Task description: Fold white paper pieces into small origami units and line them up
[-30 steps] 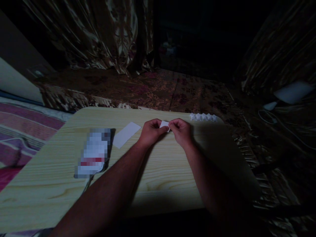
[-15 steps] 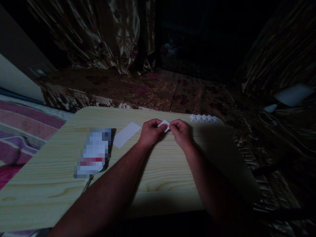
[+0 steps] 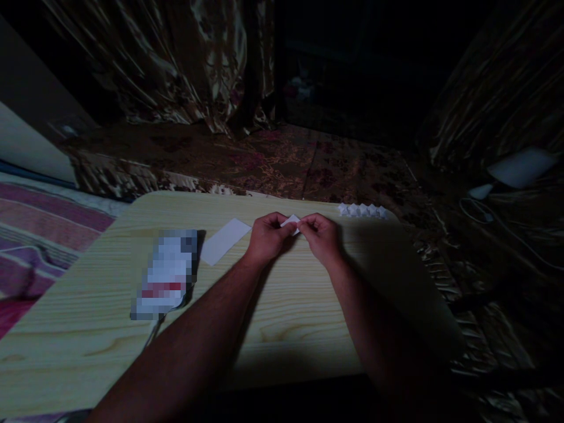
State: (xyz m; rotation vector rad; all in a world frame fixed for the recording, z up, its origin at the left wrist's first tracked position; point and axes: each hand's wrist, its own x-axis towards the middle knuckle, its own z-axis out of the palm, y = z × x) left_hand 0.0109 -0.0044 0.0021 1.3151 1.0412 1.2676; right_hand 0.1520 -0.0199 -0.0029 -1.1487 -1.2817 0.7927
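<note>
A small folded piece of white paper [image 3: 291, 221] is between my two hands, above the far part of the wooden table [image 3: 282, 305]. My left hand [image 3: 269, 236] pinches its left side, with the thumb on top. Thumb and fingertips of my right hand [image 3: 321, 234] close on its right corner. The fingers cover part of its edges. Beside my left hand a flat white paper sheet [image 3: 225, 241] lies on the table. Several small folded white paper pieces [image 3: 362, 211] stand in a row near the far right edge.
A blurred-out device with a cable [image 3: 165, 273] lies on the table at the left. A striped bedspread [image 3: 39, 229] borders the table's left side. Behind are patterned curtains [image 3: 220, 64]; a pale lamp-like object [image 3: 522, 167] and a white cable are at the dark right.
My right fingertips have moved slightly left over the folded paper, covering more of its right corner. The view has shifted a little; the rest stays put.
</note>
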